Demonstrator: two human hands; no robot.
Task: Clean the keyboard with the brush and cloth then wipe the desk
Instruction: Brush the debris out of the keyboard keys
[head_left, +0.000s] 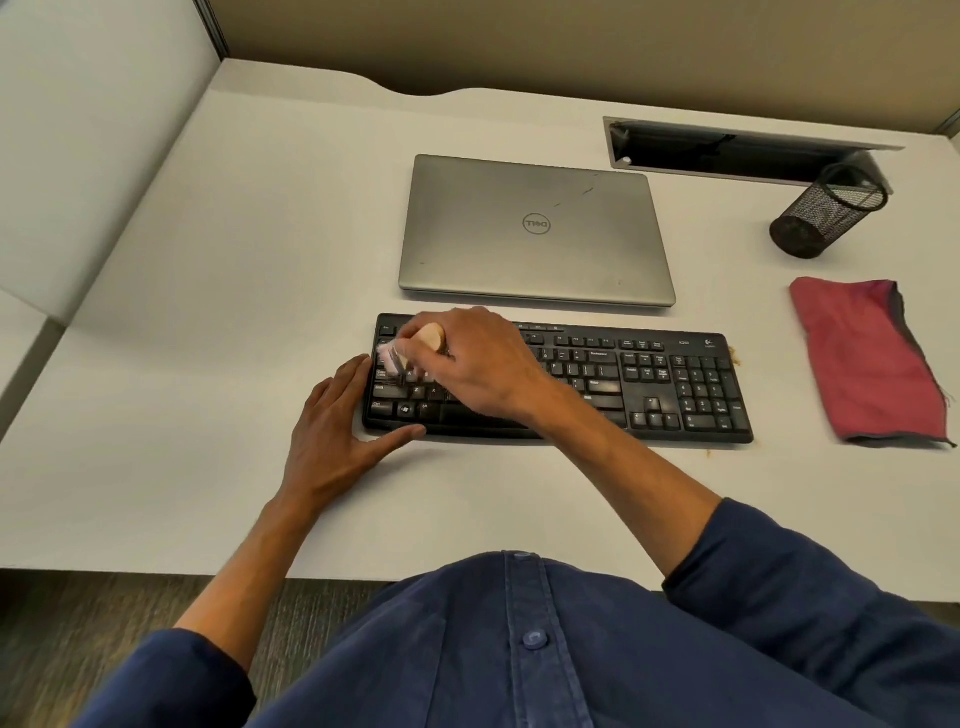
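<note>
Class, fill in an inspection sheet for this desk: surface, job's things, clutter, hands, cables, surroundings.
Surface: pale desk; small crumbs by the keyboard's right end.
Job's things: black keyboard flat on the desk; brush on its left keys; red cloth lying unused to the right.
Clutter: closed laptop; mesh pen cup, apparently empty.
Hands: left hand flat against the keyboard's left end; right hand grips the brush.
Cables: nothing seen; cable slot open.
Surroundings: partition walls.
</note>
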